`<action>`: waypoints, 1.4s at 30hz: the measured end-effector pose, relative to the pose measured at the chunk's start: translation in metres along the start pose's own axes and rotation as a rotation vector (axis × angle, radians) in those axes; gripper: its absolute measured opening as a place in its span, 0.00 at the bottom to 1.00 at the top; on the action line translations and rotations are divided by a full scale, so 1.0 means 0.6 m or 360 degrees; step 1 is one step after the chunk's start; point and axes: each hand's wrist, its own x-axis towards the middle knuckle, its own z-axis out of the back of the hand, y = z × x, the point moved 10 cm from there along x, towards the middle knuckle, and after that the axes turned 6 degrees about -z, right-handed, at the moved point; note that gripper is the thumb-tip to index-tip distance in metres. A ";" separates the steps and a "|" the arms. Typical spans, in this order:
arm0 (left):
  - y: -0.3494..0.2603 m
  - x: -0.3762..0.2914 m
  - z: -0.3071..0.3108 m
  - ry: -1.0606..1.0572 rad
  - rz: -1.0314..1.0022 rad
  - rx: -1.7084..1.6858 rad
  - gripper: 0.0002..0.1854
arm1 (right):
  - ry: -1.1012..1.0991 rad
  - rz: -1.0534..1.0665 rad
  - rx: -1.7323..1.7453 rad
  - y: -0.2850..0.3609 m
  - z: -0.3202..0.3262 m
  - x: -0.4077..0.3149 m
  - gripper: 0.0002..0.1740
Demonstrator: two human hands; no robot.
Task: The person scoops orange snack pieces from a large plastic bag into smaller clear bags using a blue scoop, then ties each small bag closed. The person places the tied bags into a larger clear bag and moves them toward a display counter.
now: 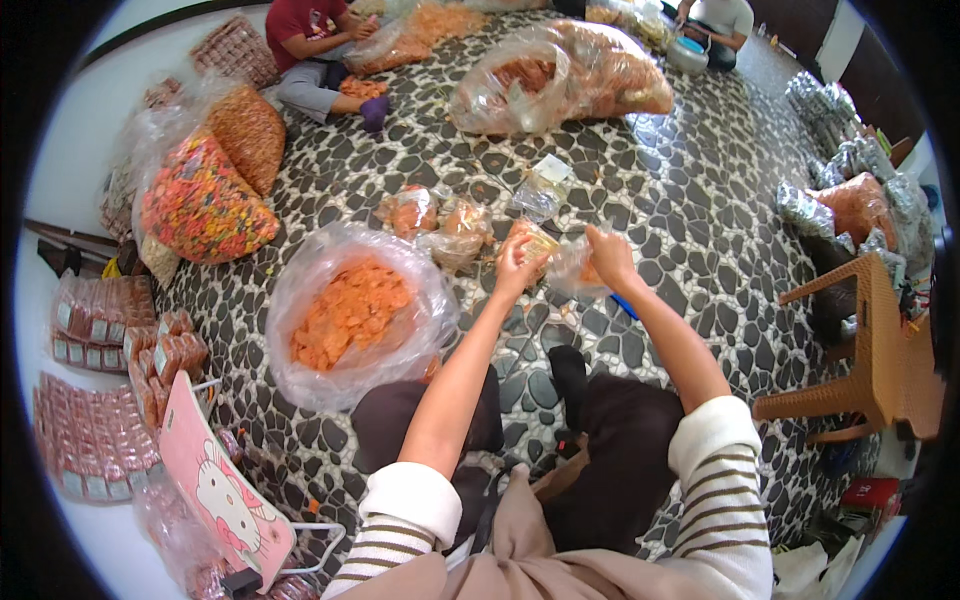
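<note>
My left hand (519,259) holds a small clear plastic packet (537,244) with a printed label and orange pieces inside. To its right, my right hand (611,259) grips a clear plastic bag (574,266) that holds some orange pieces. Left of my hands, a large open plastic bag (442,330) stands on the floor with orange chips (352,311) inside. Between that bag and my left hand lie filled packets (412,211) of orange snacks. Clear empty-looking bags (540,193) with a label card (553,168) lie beyond my hands. Part of a blue object (624,307) shows beneath my right forearm.
Two people (307,45) sit at the far side, one with a pot (687,55). Large snack bags stand at the far middle (600,67) and left (202,202). A pink folding table (217,480) and packet stacks are at left; a brown plastic chair (862,352) is at right.
</note>
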 end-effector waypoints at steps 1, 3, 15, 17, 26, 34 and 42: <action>0.056 0.011 0.009 -0.0058 0.0062 0.0226 0.27 | 0.0025 -0.0011 0.0045 -0.025 -0.033 -0.002 0.08; 0.143 0.004 0.046 -0.0323 0.0216 0.1061 0.30 | 0.0102 -0.0077 0.0106 -0.078 -0.094 -0.005 0.08; 0.143 0.083 -0.081 -0.0134 0.0159 0.1105 0.35 | 0.0134 -0.0469 0.0454 -0.167 -0.163 0.064 0.06; 0.059 0.109 -0.098 -0.0018 -0.0235 0.0376 0.39 | 0.0180 -0.0456 0.0394 -0.146 -0.128 0.077 0.06; -0.027 0.160 0.011 0.0020 -0.0083 -0.0089 0.23 | 0.0559 -0.0162 0.1241 0.053 -0.156 0.197 0.08; 0.132 0.110 0.132 -0.0642 0.0031 0.0665 0.08 | 0.0516 0.0041 0.0625 0.011 -0.246 0.274 0.45; 0.147 0.173 0.169 -0.0691 0.0280 0.1657 0.07 | 0.0883 -0.0533 0.0335 -0.062 -0.442 0.294 0.36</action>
